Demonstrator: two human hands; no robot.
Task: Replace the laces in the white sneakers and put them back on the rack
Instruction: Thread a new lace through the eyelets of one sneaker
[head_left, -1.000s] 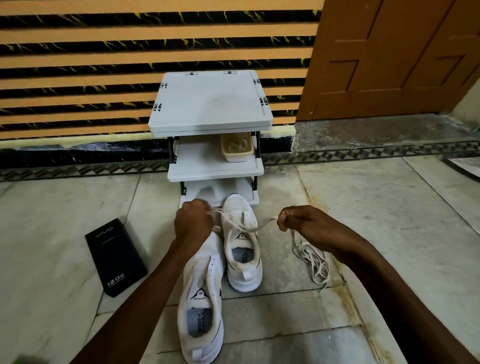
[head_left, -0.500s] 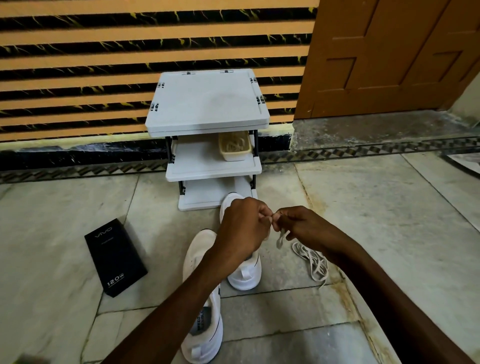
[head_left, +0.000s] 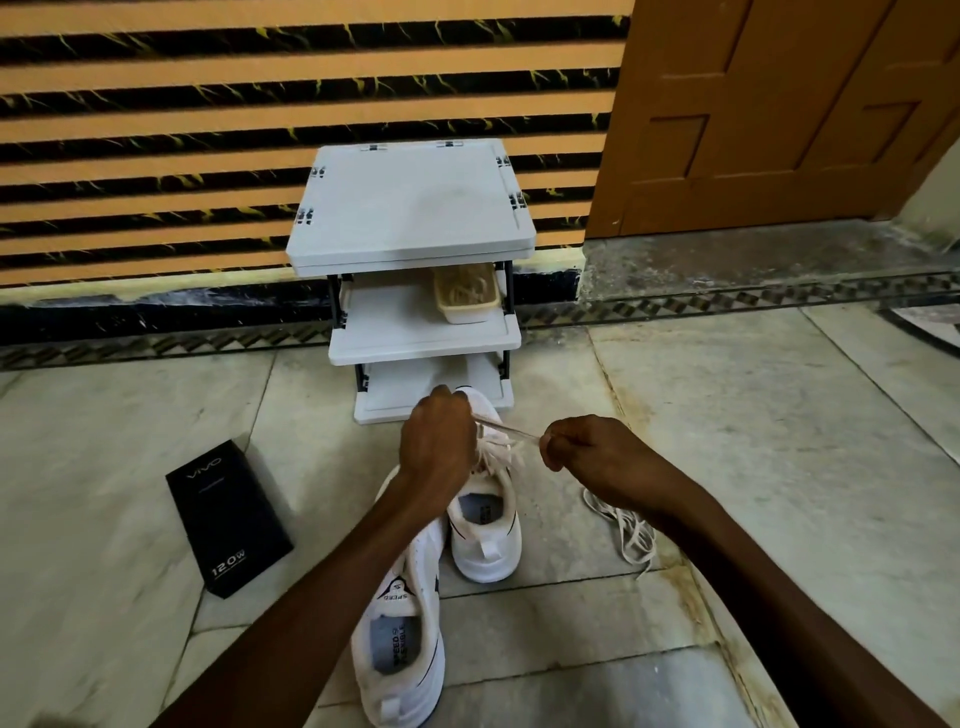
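White lace (head_left: 511, 430) is being pulled through the far sneaker (head_left: 485, 540)

The left hand (head_left: 439, 441) is hanging over the front of this sneaker, and its fingers are curling round one part of the lace. The right hand (head_left: 597, 457) is pinching the other part, so the lace is running straight between the two hands, just above the eyelets. The sneaker is standing on the floor with its toe near the lowest shelf of the rack (head_left: 415, 208). The near sneaker (head_left: 400, 639) is lying just beside it, closer to the person, and no lace is showing on the part the arm is not covering. Another loose lace (head_left: 623, 530) is lying in a heap on the floor by the right forearm.

I am judging the lace to be light, soft and limp, so it is best taken close to its stiff tip, where it is not bending. The sneaker is looking light too and may be sliding on the smooth tiles under a pull, so one hand should be steadying it
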